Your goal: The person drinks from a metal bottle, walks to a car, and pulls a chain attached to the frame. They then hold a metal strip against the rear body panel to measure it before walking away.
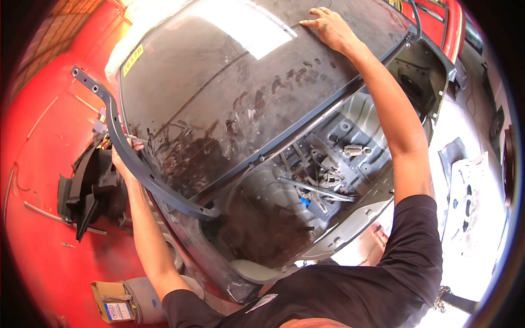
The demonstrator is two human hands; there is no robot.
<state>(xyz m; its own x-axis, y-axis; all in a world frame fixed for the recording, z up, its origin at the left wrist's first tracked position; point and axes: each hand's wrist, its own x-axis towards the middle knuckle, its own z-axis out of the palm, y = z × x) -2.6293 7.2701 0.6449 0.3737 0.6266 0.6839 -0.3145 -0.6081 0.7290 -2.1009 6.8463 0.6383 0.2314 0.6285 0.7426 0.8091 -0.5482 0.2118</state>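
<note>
My right hand point(332, 31) rests on the dark, dusty panel point(229, 93) of a car body, its fingers spread and nothing held. Smudges and handprints mark that panel's surface. At the panel's left edge, my left hand point(135, 145) is partly hidden behind a curved dark metal strip point(116, 128). Its fingers are bent around something thin there that I cannot make out. The strip has holes along it and runs from the upper left down to the corner of the body opening. A yellow label point(133, 60) is stuck on the panel's far left corner.
Inside the body opening, loose metal parts point(328, 177) lie on the grey floor pan. Black plastic trim point(90, 191) is at the left on the red floor, with a cardboard box point(113, 302) on a grey container point(147, 298) nearer. A pale perforated panel point(467, 199) stands right.
</note>
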